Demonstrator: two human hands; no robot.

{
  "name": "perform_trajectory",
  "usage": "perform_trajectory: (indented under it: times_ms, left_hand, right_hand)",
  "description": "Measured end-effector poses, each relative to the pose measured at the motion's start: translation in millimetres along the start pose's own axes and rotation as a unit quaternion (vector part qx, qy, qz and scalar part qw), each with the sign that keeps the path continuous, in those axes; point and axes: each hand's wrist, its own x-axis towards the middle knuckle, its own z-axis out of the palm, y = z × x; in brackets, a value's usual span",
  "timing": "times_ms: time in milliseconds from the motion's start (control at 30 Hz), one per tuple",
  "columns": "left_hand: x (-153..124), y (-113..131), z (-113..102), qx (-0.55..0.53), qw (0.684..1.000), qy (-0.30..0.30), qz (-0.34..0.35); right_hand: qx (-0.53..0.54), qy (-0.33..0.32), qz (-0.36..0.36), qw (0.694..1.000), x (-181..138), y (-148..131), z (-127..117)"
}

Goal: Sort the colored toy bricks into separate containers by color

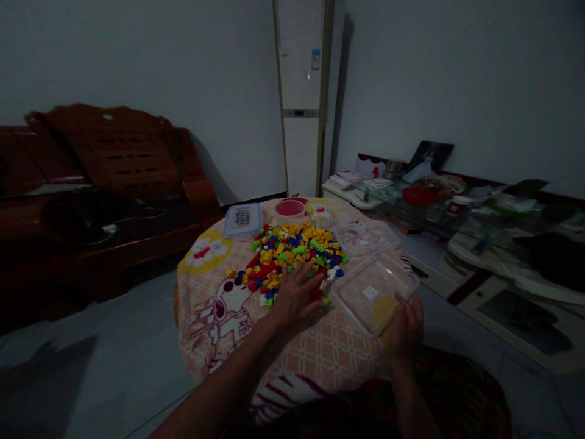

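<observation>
A heap of small plastic building bricks point(292, 244) in yellow, blue, green, red and white lies on a round cloth-covered table point(329, 356). My left hand point(297, 296) rests over the near edge of the heap, fingers spread, and hides some bricks beneath it. With my right hand point(404, 320) I grip the near right corner of a clear plastic box point(359, 299). The box lies on the cloth to the right of the bricks, and no bricks show in it.
At the table's back are a blue-rimmed container point(244, 219), a red round tub point(290, 208) and another clear plastic tray point(368, 236). A wooden sofa point(114, 158) stands to the left. A cluttered glass-topped cabinet point(425, 207) runs along the right wall.
</observation>
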Motion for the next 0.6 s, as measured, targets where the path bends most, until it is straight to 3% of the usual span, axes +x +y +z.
perform_trajectory:
  times_ms: [100, 200, 300, 600]
  left_hand:
    - [-10, 8, 10, -0.020, 0.996, -0.057, 0.061]
    - [-10, 3, 19, -0.009, 0.998, -0.048, 0.028]
    - [-7, -5, 25, -0.004, 1.000, -0.020, -0.020]
    - [-4, -14, 27, -0.040, 0.998, 0.038, -0.009]
  right_hand:
    - [-0.035, -0.080, -0.046, 0.995, 10, 9, -21]
    - [-0.032, -0.181, -0.106, 0.977, 20, 19, -35]
    - [-0.035, -0.231, -0.154, 0.960, 25, 22, -38]
    - [-0.106, -0.143, -0.258, 0.950, 27, 10, -41]
